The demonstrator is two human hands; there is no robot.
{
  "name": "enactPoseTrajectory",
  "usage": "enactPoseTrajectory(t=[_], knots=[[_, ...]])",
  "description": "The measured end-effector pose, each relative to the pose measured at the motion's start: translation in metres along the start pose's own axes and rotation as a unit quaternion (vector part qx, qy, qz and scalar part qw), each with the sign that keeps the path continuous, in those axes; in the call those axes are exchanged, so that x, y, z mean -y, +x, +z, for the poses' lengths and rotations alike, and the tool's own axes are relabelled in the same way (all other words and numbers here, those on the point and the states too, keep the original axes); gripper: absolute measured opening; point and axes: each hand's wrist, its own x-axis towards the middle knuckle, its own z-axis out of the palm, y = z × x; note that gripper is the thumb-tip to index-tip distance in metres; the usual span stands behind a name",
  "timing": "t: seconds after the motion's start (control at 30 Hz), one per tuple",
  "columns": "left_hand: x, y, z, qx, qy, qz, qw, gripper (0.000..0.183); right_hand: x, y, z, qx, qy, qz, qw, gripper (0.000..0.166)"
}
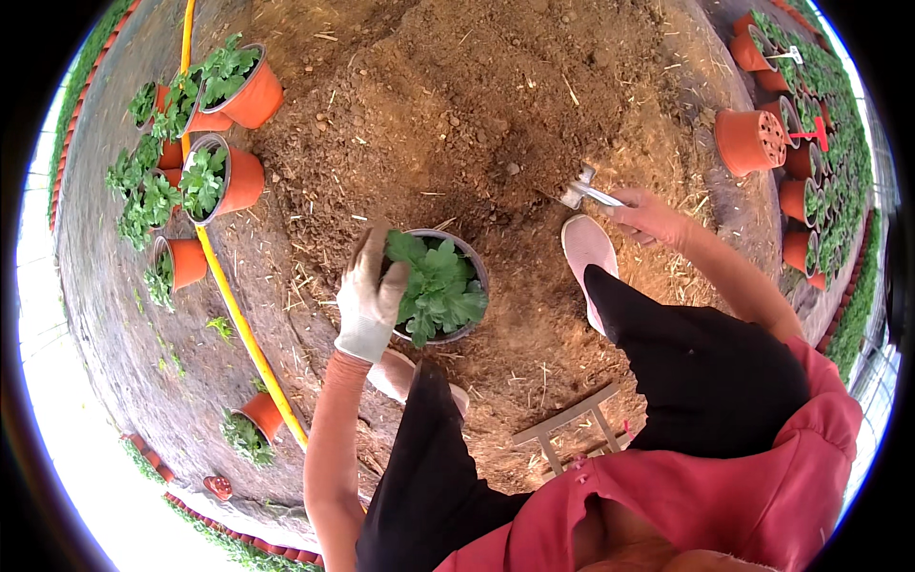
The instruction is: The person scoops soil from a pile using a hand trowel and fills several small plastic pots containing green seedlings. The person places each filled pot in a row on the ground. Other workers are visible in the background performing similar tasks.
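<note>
My left hand (pixel 372 300), in a pale work glove, grips the left rim of a plastic pot holding a leafy green plant (pixel 439 286). The pot stands on bare soil between my feet, its wall mostly hidden from above. My bare right hand (pixel 647 218) is closed around the handle of a small metal hand tool (pixel 582 191), perhaps a hammer or small hoe. Its head rests at or just over the soil, beyond the toe of my right shoe (pixel 590 247). A shallow hollow (pixel 513 168) in the loose soil lies left of the tool's head.
Several orange pots with plants (pixel 243 175) stand at the left along a yellow hose or pipe (pixel 243 322). An upturned orange pot (pixel 749 141) and many potted plants are at the right. A wooden frame, perhaps a low stool (pixel 568 415), is beneath me.
</note>
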Motion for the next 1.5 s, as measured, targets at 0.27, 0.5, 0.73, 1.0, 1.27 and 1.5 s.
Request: enactPoseTrajectory(t=[0.27,0.5,0.73,1.0,1.27,1.5], knots=[[-0.04,-0.022,0.009,0.023,0.101,0.186,0.977,0.051,0.031,-0.023,0.003,-0.02,-0.077,-0.114,0.99,0.023],[-0.048,-0.049,0.007,0.076,0.042,0.196,0.977,0.034,0.031,-0.009,0.019,0.021,0.028,-0.082,0.996,0.021],[-0.046,-0.062,-0.002,0.07,-0.038,0.079,0.994,0.031,0.023,-0.004,0.031,-0.018,-0.002,-0.064,0.998,0.019],[-0.043,-0.045,-0.007,0.065,-0.28,-0.208,0.935,0.037,0.014,0.004,0.031,-0.044,-0.176,-0.077,0.98,0.024],[-0.065,0.001,-0.017,0.285,0.1,-0.048,0.952,0.044,-0.003,0.019,0.027,-0.046,-0.15,-0.079,0.984,0.032],[-0.061,0.002,-0.005,0.276,0.173,0.024,0.945,0.036,0.012,0.013,0.036,-0.021,0.018,0.008,1.0,0.026]])
